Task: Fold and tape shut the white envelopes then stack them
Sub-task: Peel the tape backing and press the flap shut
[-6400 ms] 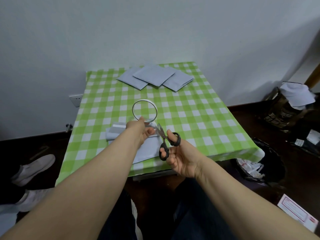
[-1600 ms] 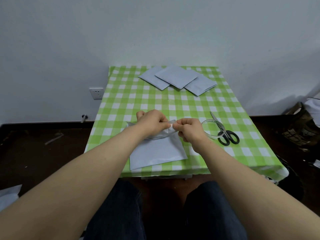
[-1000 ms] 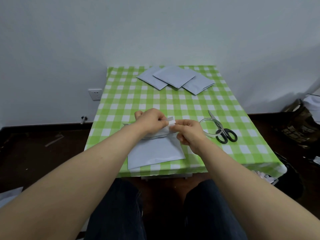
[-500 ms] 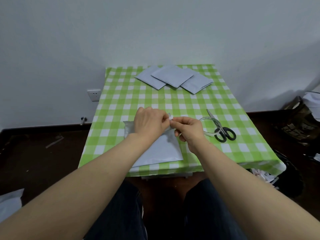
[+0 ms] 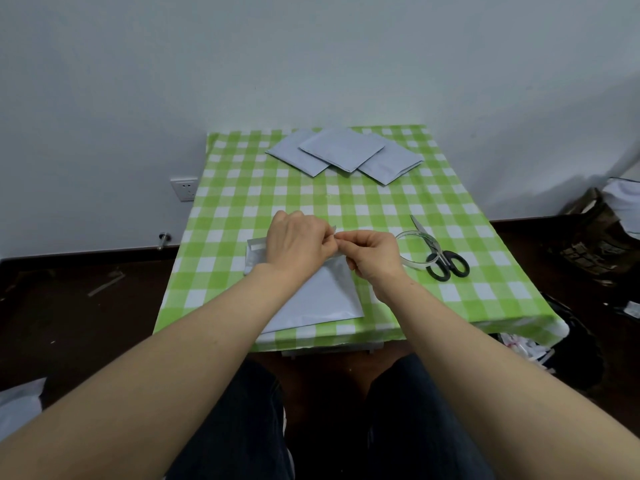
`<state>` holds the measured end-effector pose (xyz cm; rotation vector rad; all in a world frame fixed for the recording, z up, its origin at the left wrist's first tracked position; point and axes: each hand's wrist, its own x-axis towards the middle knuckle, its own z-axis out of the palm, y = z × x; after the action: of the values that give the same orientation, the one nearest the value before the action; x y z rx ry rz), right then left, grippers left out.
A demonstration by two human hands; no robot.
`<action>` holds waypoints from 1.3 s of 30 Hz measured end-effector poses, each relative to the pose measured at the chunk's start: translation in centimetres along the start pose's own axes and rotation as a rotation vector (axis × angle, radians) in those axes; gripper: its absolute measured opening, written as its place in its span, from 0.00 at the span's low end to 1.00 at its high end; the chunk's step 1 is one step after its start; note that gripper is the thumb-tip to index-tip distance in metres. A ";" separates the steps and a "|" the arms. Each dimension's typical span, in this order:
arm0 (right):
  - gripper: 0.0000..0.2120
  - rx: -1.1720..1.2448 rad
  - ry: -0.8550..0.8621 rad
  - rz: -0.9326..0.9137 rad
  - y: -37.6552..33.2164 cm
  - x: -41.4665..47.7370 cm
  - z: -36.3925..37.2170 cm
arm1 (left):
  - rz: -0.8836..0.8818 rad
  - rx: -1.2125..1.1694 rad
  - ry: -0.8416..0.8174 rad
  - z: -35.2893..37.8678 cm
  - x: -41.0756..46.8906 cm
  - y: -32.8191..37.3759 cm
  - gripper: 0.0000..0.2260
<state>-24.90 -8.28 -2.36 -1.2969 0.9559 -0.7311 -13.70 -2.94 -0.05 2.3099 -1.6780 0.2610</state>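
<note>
Head view. Against the frame half a second back, we see little change: both hands stay together over the white envelope (image 5: 322,296), and the small piece of tape (image 5: 334,229) between them sits at about the same height.

The left hand (image 5: 298,245) and the right hand (image 5: 375,252) have their fingertips pinched on that tape piece — thumbs and forefingers closed on it, just above the envelope's far edge. The envelope lies flat on the near part of the green checked table (image 5: 346,202); our left forearm covers its left half.

Just right of the right hand lies the tape roll (image 5: 415,249), with the black-handled scissors (image 5: 440,256) resting across it. At the table's far edge three folded envelopes (image 5: 344,150) overlap one another.

On the floor at right a dark bin (image 5: 568,344) holds crumpled paper scraps.
</note>
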 end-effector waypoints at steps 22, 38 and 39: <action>0.04 0.021 0.037 0.094 -0.4 0.3 0.4 | -0.512 -0.670 -0.197 0.1 1.1 -0.6 0.07; 0.06 -0.097 0.076 -0.031 -0.9 0.3 0.2 | -0.466 -0.720 -0.200 -0.7 0.8 -0.2 0.07; 0.06 -0.115 0.070 -0.039 -0.9 0.3 0.2 | -0.482 -0.728 -0.199 -0.8 0.8 -0.1 0.07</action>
<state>-24.55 -8.56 -1.50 -1.4007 1.0442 -0.7655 -13.32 -3.42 0.92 2.0920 -0.9788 -0.5942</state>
